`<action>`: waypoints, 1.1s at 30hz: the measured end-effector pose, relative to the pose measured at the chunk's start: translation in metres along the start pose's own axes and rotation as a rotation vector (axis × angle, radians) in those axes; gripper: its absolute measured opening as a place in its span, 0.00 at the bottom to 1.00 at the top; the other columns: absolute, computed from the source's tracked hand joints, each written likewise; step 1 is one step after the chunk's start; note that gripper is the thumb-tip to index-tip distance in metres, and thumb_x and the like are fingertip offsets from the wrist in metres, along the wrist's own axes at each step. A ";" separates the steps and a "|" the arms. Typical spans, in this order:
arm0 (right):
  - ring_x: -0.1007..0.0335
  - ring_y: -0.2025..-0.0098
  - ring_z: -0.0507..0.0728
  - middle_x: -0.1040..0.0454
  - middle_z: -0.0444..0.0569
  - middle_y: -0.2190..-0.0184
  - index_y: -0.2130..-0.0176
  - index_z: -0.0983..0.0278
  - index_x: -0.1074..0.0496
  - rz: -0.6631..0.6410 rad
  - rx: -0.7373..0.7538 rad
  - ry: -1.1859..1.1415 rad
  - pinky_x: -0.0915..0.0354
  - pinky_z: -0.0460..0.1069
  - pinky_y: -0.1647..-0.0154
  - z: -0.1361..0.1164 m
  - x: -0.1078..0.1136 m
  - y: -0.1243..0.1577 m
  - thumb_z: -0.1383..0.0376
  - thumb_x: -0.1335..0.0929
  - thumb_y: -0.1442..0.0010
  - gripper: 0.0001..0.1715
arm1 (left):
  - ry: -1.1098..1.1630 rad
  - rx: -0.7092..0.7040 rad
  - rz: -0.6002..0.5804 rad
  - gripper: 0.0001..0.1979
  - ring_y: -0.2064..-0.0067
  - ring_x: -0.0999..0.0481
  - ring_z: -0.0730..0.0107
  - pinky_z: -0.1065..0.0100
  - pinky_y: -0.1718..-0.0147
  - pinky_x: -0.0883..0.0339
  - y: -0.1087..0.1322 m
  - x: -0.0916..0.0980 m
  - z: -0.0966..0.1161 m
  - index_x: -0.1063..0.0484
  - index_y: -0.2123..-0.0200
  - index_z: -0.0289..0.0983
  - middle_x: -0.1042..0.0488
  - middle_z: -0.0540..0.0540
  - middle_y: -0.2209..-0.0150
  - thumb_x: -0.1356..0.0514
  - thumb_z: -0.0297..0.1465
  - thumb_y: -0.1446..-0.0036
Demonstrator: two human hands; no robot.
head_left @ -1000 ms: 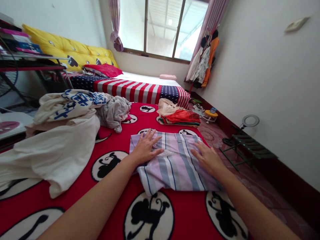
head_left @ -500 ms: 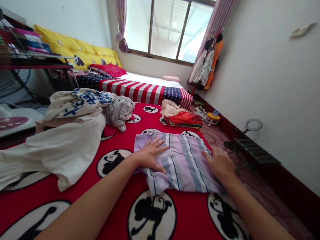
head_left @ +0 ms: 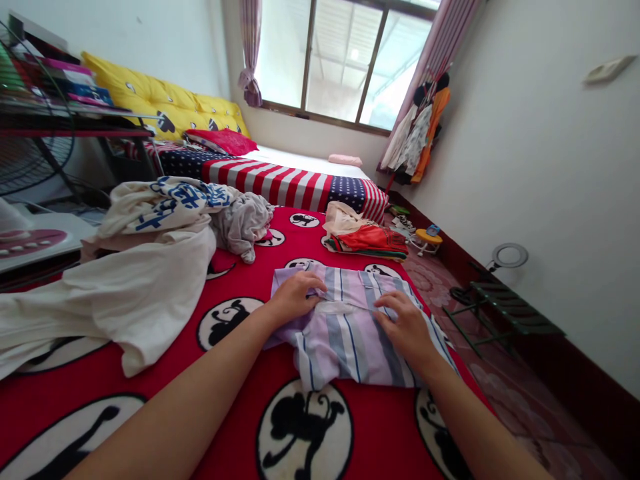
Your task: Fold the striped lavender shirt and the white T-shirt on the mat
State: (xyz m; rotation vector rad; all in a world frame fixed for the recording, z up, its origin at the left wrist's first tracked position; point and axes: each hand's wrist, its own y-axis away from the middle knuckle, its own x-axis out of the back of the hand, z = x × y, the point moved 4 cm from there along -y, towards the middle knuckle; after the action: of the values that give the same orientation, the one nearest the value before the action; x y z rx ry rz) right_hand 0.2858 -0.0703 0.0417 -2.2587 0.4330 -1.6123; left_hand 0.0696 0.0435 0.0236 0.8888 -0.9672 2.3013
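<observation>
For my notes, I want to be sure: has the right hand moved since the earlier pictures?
Yes. The bare right hand moved left, judged against the black monkey circle printed on the red blanket.

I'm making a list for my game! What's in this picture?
red blanket: 1, red with monkey circles, on the bed
striped shirt: 1, lilac, grey and white, on the blanket
cloth heap: 1, cream and blue, left of the shirt
folded clothes: 1 pile, red and cream, beyond the shirt
bedcover: 1, stars and stripes, beyond the blanket
yellow cushion: 1, yellow, far left
window: 1, bright, far wall
left hand: 1, on the shirt
right hand: 1, on the shirt
</observation>
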 end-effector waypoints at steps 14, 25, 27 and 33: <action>0.32 0.68 0.53 0.29 0.45 0.67 0.67 0.63 0.25 0.076 -0.107 -0.374 0.37 0.49 0.63 -0.013 -0.050 -0.018 0.69 0.33 0.46 0.06 | -0.183 -0.034 0.158 0.08 0.59 0.26 0.64 0.64 0.56 0.35 -0.005 0.004 0.011 0.21 0.64 0.40 0.23 0.47 0.62 0.40 0.25 0.44; 0.33 0.62 0.56 0.29 0.46 0.68 0.70 0.62 0.27 0.127 0.095 -0.199 0.40 0.49 0.59 -0.028 -0.036 -0.009 0.72 0.34 0.47 0.07 | -0.188 -0.154 -0.063 0.14 0.61 0.27 0.65 0.66 0.58 0.35 -0.007 0.011 0.012 0.21 0.69 0.40 0.25 0.47 0.66 0.43 0.19 0.50; 0.33 0.61 0.56 0.28 0.46 0.68 0.71 0.62 0.27 0.074 0.114 -0.141 0.41 0.49 0.59 -0.030 -0.038 -0.009 0.73 0.33 0.48 0.07 | -0.266 -0.139 -0.132 0.15 0.62 0.28 0.64 0.64 0.58 0.35 -0.006 0.009 0.014 0.21 0.70 0.40 0.25 0.47 0.65 0.45 0.18 0.53; 0.33 0.62 0.55 0.28 0.45 0.69 0.71 0.62 0.27 0.055 0.081 -0.149 0.42 0.49 0.60 -0.027 -0.043 -0.011 0.73 0.33 0.49 0.07 | -0.278 -0.078 -0.131 0.15 0.57 0.27 0.63 0.65 0.55 0.35 -0.011 -0.001 0.048 0.21 0.63 0.40 0.24 0.47 0.60 0.43 0.22 0.50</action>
State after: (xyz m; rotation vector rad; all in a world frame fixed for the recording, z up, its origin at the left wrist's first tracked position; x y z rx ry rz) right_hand 0.2474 -0.0442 0.0179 -2.2671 0.3808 -1.3973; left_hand 0.0953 0.0141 0.0528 1.2239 -1.0701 2.0514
